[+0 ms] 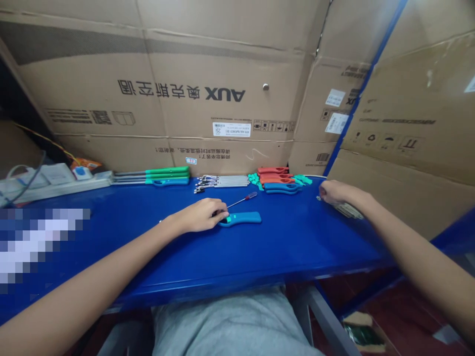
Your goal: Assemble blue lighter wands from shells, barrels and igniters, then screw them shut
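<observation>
My left hand (204,216) is closed, its fingertips on the left end of a blue lighter handle (245,217) lying flat on the table. A small bright green piece (229,219) shows on the handle beside the fingertips. Just behind lies a screwdriver (243,199) with a clear and red grip, its tip close to the fingers. Over at the right, my right hand (334,192) has its fingers closed and pointing down at the table. What they hold, if anything, is hidden. A few tiny pale pieces (318,198) lie by its fingertips, and a pale flat bundle (349,210) lies under the wrist.
Along the back of the blue table (289,247) lie long-necked lighters (166,174), metal tubes with wires (226,181), red handles (274,175), a blue handle (282,188) and green pieces (302,180). A power strip (55,185) sits at left. Cardboard (185,59) walls the back and right.
</observation>
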A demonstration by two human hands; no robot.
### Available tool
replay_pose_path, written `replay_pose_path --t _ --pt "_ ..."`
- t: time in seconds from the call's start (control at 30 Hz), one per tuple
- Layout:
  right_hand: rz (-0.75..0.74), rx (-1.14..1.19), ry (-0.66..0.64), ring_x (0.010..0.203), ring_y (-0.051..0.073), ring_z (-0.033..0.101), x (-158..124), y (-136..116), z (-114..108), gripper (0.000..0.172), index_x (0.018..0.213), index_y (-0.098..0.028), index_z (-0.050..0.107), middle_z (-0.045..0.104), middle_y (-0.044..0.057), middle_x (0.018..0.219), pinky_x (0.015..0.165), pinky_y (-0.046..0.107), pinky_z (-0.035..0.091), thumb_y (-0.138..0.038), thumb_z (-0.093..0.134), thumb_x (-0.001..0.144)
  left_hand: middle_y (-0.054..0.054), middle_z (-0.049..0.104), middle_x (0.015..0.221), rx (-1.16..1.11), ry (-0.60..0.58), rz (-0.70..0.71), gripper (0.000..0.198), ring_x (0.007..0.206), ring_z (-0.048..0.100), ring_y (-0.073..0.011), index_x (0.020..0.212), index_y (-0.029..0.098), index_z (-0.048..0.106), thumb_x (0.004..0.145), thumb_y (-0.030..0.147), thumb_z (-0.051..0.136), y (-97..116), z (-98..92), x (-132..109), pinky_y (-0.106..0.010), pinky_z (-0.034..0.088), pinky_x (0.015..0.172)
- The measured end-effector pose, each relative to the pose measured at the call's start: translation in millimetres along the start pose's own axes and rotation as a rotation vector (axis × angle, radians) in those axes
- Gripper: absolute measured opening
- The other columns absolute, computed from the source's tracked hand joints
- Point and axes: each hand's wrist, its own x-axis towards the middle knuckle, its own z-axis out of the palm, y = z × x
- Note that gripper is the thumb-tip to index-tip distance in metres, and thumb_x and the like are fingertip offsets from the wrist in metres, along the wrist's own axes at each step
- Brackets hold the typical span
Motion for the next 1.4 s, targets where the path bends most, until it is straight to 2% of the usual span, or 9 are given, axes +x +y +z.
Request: replay_pose_path --t 0.13,0.23,0.33,0.47,0.57,0.77,1.1,1.27,1.4 --pt "-0.211 0.096 0.062 0.065 0.016 0.060 -14 -49 -26 0.011 0.071 -0.019 0.061 0.066 0.004 0.070 0.058 0.024 0.040 -0.014 0.053 0.077 -0.006 0.067 0.087 -0.007 0.003 -0.011 0.031 0.078 0.062 -0.0185 0.089 0.018 0.065 0.096 0.036 0.040 -3 -0.9 1 -0.028 0.044 0.070" --pt "-0.563 0.349 0.176 0.060 0.013 0.057 -14 -101 -35 0.008 0.067 -0.019 0.059 0.064 0.001 0.067 0.056 0.023 0.040 -0.014 0.058 0.073 -0.007 0.068 0.090 -0.021 -0.005 -0.029 0.030 0.081 0.062 -0.0192 0.089 0.018 0.066 0.094 0.034 0.041 -6 -3.5 1 -0.028 0.045 0.073" --pt "-0.778 0.507 0.257 0.056 0.012 0.055 -5 -151 -29 0.009 0.066 -0.018 0.060 0.062 -0.001 0.063 0.053 0.022 0.039 -0.009 0.060 0.068 -0.007 0.068 0.090 -0.014 -0.001 -0.047 0.030 0.081 0.062 -0.0191 0.088 0.017 0.066 0.093 0.033 0.041 -10 -6.6 0 -0.029 0.046 0.074" --pt "-0.838 0.633 0.352 0.059 0.011 0.056 2 -190 -6 0.011 0.071 -0.015 0.062 0.064 0.000 0.065 0.058 0.022 0.042 -0.005 0.058 0.070 -0.005 0.068 0.088 -0.035 0.015 -0.102 0.034 0.079 0.062 -0.0188 0.099 0.018 0.064 0.091 0.046 0.047 -13 -8.8 -3 -0.029 0.047 0.072" --pt "-0.847 0.660 0.421 0.065 0.012 0.056 0 -194 10 0.012 0.074 -0.015 0.064 0.065 0.002 0.071 0.064 0.024 0.043 -0.005 0.057 0.072 -0.005 0.066 0.091 -0.065 0.040 -0.093 0.046 0.082 0.061 -0.0194 0.102 0.019 0.061 0.080 0.059 0.060 -14 -8.8 -5 -0.030 0.048 0.074" --pt "-0.861 0.689 0.462 0.064 0.012 0.055 -1 -187 24 0.011 0.076 -0.015 0.065 0.064 0.002 0.072 0.063 0.024 0.043 -0.006 0.059 0.073 -0.004 0.062 0.090 -0.002 0.023 -0.008 0.051 0.084 0.058 -0.0202 0.092 0.019 0.061 0.070 0.065 0.067 -7 -8.9 -3 -0.031 0.046 0.076" --pt "-0.881 0.717 0.494 0.064 0.012 0.057 -2 -190 27 0.014 0.082 -0.014 0.067 0.067 0.004 0.077 0.063 0.023 0.043 -0.007 0.056 0.077 0.001 0.062 0.063 -0.036 0.028 -0.142 0.028 0.056 0.055 -0.0138 0.090 0.018 0.063 0.088 0.040 0.046 -7 -18.2 -6 -0.025 0.039 0.056" --pt "-0.900 0.684 0.480 0.065 0.012 0.056 -2 -190 26 0.015 0.086 -0.015 0.066 0.067 0.004 0.079 0.063 0.023 0.043 -0.007 0.054 0.081 0.000 0.058 0.061 0.011 0.034 -0.124 0.035 0.055 0.050 -0.0135 0.075 0.017 0.061 0.092 0.036 0.037 -15 -17.7 -5 -0.026 0.035 0.056" --pt "-0.919 0.630 0.448 0.070 0.014 0.057 -1 -189 25 0.016 0.087 -0.014 0.066 0.068 0.006 0.081 0.067 0.025 0.043 -0.006 0.053 0.082 -0.003 0.061 0.072 0.030 0.037 -0.105 0.039 0.068 0.054 -0.0163 0.074 0.017 0.060 0.094 0.038 0.034 -20 -12.9 -3 -0.028 0.039 0.066"
